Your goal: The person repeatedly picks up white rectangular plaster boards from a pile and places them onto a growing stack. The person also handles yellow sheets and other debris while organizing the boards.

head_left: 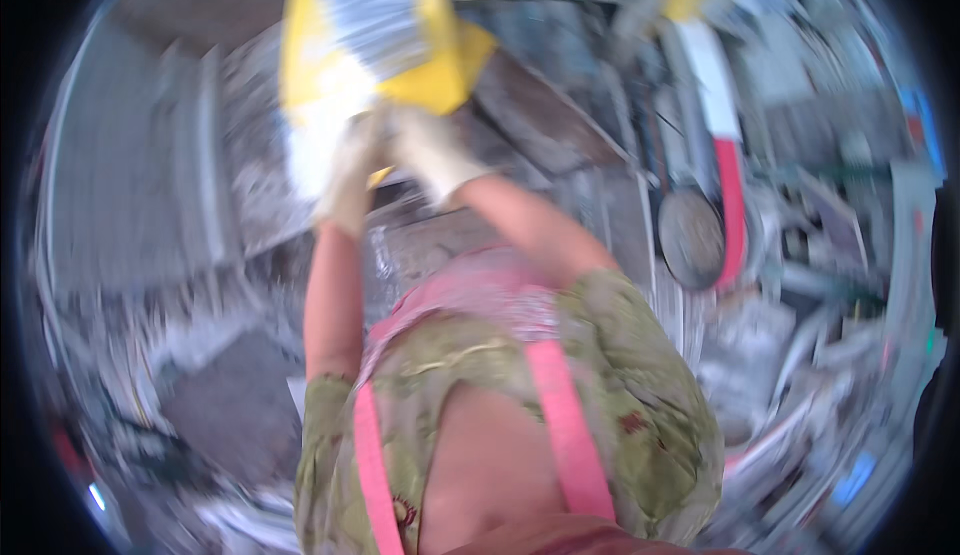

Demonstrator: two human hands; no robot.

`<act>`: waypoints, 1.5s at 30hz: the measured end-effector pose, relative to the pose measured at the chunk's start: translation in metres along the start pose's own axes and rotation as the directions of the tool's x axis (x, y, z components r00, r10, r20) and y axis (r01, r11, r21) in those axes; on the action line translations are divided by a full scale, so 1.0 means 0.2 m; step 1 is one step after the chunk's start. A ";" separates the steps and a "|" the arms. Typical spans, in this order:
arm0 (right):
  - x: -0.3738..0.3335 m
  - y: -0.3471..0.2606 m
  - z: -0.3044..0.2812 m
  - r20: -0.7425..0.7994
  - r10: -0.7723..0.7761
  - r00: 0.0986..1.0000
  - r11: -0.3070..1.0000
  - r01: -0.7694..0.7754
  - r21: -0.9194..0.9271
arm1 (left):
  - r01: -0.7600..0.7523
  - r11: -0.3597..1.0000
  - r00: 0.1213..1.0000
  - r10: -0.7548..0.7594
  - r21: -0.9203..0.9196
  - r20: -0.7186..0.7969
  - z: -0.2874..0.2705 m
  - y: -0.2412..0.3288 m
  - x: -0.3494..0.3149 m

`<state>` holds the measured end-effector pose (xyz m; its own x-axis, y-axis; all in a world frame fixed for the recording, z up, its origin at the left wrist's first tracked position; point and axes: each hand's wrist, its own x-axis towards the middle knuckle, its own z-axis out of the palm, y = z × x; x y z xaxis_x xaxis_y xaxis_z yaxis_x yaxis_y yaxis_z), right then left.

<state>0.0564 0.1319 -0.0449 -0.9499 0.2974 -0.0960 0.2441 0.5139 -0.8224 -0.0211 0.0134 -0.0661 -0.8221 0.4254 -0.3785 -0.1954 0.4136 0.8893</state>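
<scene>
Motion blur smears the whole picture. My left hand [352,170], in a cream-white glove, reaches forward to a large yellow thing [430,83] with a grey ribbed middle and a glaring white patch on its lower left. Close against it is my right hand [425,150], gloved the same way. Both hands meet at the thing's lower edge, and they seem to touch it. Their fingers are too smeared to show any grip. A small yellow patch [380,177] shows between the wrists; what it belongs to is unclear.
At the left stands a grey ribbed panel [130,175]. A brown board [545,115] slants beside the yellow thing. To the right are a curved red-and-white bar [730,195] and a round grey disc [690,238]. Cluttered scrap-like pieces [745,345] lie at the lower right.
</scene>
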 end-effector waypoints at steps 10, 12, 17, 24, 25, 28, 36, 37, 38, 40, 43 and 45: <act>-0.25 0.66 -0.74 -0.117 -0.476 0.872 0.876 0.459 -0.145 | -0.127 0.976 0.954 0.071 -0.176 -0.292 0.12 -0.03 -0.14; -0.40 0.95 -1.17 -0.455 -0.348 0.820 0.925 0.221 -0.310 | -0.086 0.972 0.947 0.011 -0.220 -0.322 0.12 -0.03 -0.12; -0.85 1.55 -1.94 -0.394 -0.069 0.917 0.619 -0.270 -0.738 | 0.000 1.000 0.936 -0.010 -0.027 -0.353 0.13 0.01 -0.05; -0.67 1.86 -1.88 -0.358 -0.139 0.923 0.180 -0.332 -0.926 | 0.097 0.994 0.921 -0.110 -0.053 -0.374 0.20 0.08 -0.03; -0.67 1.87 -1.89 -0.340 -0.111 0.934 0.224 -0.310 -0.924 | 0.076 0.994 0.908 -0.100 -0.074 -0.408 0.21 0.09 -0.03; -0.65 1.87 -1.96 -0.438 0.021 0.898 0.569 -0.371 -0.734 | 0.054 0.999 0.904 -0.047 0.006 -0.426 0.23 0.11 -0.06; -0.45 1.79 -2.09 -0.213 -0.237 0.948 0.397 -0.106 -0.912 | 0.127 0.990 0.893 -0.085 0.067 -0.442 0.25 0.14 -0.06; -0.42 1.78 -2.08 -0.225 -0.220 0.949 0.380 -0.129 -0.916 | 0.119 0.992 0.889 -0.090 0.037 -0.449 0.24 0.13 -0.06; -0.39 1.78 -2.08 -0.211 -0.164 0.964 0.364 -0.140 -0.921 | 0.112 0.994 0.889 -0.100 0.001 -0.446 0.24 0.12 -0.05; -0.33 1.80 -2.06 -0.228 -0.076 0.971 0.313 -0.194 -0.930 | 0.147 0.989 0.873 -0.119 0.024 -0.473 0.22 0.09 -0.04; -0.25 1.85 -2.06 -0.260 -0.036 0.965 0.257 -0.242 -0.935 | 0.157 0.986 0.861 -0.108 0.057 -0.497 0.18 0.02 0.01; -0.24 1.86 -2.07 -0.197 -0.021 0.980 0.273 -0.184 -0.944 | 0.133 0.982 0.921 -0.074 0.132 -0.382 0.15 -0.01 0.04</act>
<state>0.2741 0.6421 -0.1149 -0.8978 0.4391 0.0331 0.4254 0.8454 0.3230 -0.0121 0.0401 -0.0792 -0.9472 0.0540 -0.3161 -0.2308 0.5693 0.7891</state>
